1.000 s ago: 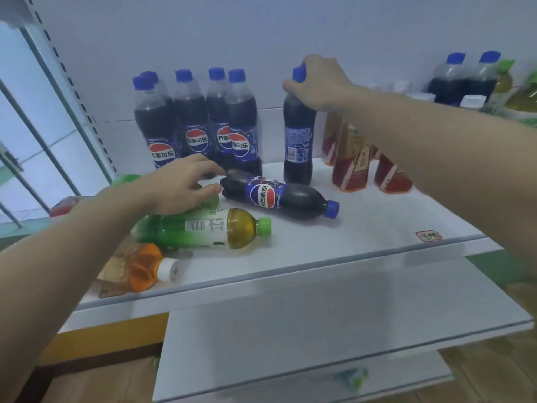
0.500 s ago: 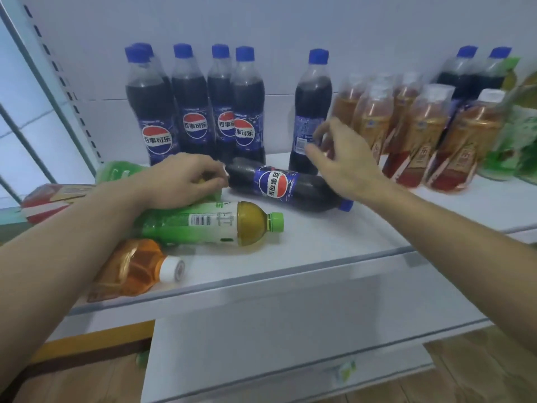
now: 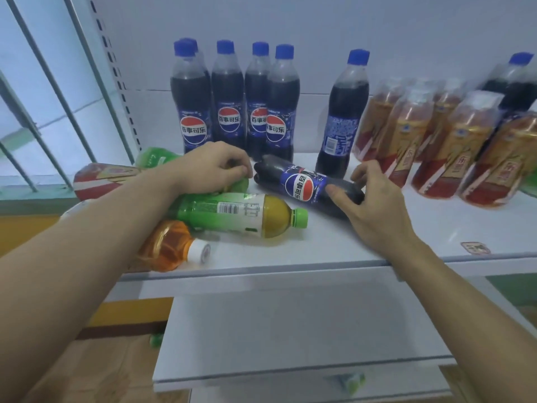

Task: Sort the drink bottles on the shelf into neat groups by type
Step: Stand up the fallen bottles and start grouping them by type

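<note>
- Right hand [image 3: 374, 210] is lying over the neck end of a fallen Pepsi bottle [image 3: 302, 186], thumb on the near side, fingers curling over the far side; it's closing on the bottle, and the bottle is sitting flat on the shelf [image 3: 334, 245].
- That bottle is lying diagonal, base pointing back-left, cap end hidden under the palm. Dark cola, glossy blue label with the round logo facing up.
- Left hand [image 3: 212, 167] is curling loosely, fingers bent, resting on top of a lying green bottle [image 3: 157, 157]. Can't tell if it's actually gripping it.
- Just in front of that hand a green tea bottle [image 3: 241, 213] is lying on its side, green cap pointing right, yellowish liquid showing at the shoulder.
- An orange tea bottle [image 3: 171, 247] with a white cap is lying at the shelf's front edge, partly under the left forearm.
- Five Pepsi bottles [image 3: 232, 103] are standing upright at the back in a tight cluster; a sixth [image 3: 341, 112] is standing apart to the right, barcode side out.
- Red-and-gold-labelled tea bottles [image 3: 436, 141] are standing grouped at right, blurred.
- Shelf is smooth white panel.
</note>
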A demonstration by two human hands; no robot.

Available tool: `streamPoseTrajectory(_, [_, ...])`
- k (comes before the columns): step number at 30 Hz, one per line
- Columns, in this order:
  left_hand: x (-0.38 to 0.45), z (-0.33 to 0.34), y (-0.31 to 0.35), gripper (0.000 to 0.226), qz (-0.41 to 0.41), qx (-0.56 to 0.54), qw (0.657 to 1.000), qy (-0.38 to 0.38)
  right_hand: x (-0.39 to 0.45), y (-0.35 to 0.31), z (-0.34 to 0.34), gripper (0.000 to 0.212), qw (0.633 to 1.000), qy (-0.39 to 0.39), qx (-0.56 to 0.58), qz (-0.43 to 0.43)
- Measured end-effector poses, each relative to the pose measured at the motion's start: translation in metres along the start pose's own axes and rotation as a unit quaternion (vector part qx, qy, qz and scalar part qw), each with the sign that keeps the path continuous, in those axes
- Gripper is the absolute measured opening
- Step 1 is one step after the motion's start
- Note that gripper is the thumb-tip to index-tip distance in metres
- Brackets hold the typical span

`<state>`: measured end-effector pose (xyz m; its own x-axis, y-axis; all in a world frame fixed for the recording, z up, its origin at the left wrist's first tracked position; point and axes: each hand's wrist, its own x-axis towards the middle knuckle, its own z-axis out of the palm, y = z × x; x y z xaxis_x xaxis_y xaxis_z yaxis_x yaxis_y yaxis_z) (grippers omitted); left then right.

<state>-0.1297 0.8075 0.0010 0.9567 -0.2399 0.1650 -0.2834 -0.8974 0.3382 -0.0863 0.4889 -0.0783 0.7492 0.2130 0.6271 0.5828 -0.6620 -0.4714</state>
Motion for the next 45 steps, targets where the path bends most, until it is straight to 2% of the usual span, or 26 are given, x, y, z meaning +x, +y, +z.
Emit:
streamPoseTrajectory(5, [-0.001,-0.003,0.001,0.017,-0.014,-0.014,1.000,0.002,0.001,-0.005,-0.008,0.042,0.999,0.011,0.036,0.022])
streamPoseTrajectory(8, [0.000,-0.003,0.003,0.017,-0.011,-0.008,1.000,-0.005,0.010,-0.018,-0.028,0.039,0.999,0.039,0.024,0.007])
streamPoseTrajectory(11, [0.001,-0.005,0.004,0.017,-0.016,-0.019,1.000,-0.008,0.045,-0.048,-0.054,0.045,0.994,0.058,-0.058,-0.065])
streamPoseTrajectory(14, [0.000,-0.006,0.004,0.016,-0.008,-0.027,1.000,-0.007,0.093,-0.091,-0.063,0.039,0.986,0.022,-0.131,-0.102])
streamPoseTrajectory(19, [-0.001,-0.003,0.002,0.016,-0.001,-0.011,1.000,-0.011,0.157,-0.132,-0.043,0.033,0.974,-0.038,-0.196,-0.107])
streamPoseTrajectory(22, [-0.001,-0.005,0.000,0.017,-0.008,-0.030,0.999,-0.008,0.181,-0.143,-0.028,0.024,0.965,-0.039,-0.237,-0.109])
streamPoseTrajectory(26, [-0.001,-0.006,0.000,0.016,0.011,-0.045,0.999,-0.004,0.194,-0.139,-0.014,0.028,0.959,-0.034,-0.268,-0.086])
streamPoseTrajectory(28, [-0.001,-0.006,0.002,0.016,0.025,-0.062,0.998,0.014,0.193,-0.135,-0.011,0.026,0.960,-0.025,-0.266,-0.077])
streamPoseTrajectory(31, [-0.003,-0.012,0.009,0.015,0.049,-0.112,0.989,0.088,0.190,-0.133,-0.013,0.019,0.967,-0.021,-0.242,-0.078])
streamPoseTrajectory(35, [-0.012,-0.041,0.020,0.015,0.081,-0.225,0.954,0.180,0.184,-0.136,-0.020,0.029,0.970,-0.037,-0.230,-0.073])
streamPoseTrajectory(38, [-0.022,-0.068,0.007,0.014,0.084,-0.179,0.970,0.141,0.172,-0.143,-0.026,0.031,0.944,0.077,-0.287,-0.145])
streamPoseTrajectory(40, [-0.032,-0.077,-0.015,0.013,0.067,-0.117,0.985,0.103,0.158,-0.155,-0.020,0.026,0.938,0.118,-0.255,-0.203])
streamPoseTrajectory(42, [-0.045,-0.079,-0.041,0.014,0.042,-0.051,0.993,0.094,0.141,-0.166,-0.001,0.020,0.954,0.041,-0.193,-0.228])
streamPoseTrajectory(45, [-0.063,-0.076,-0.080,0.014,0.009,0.007,0.996,0.084,0.113,-0.169,0.045,0.024,0.956,-0.171,-0.171,-0.166])
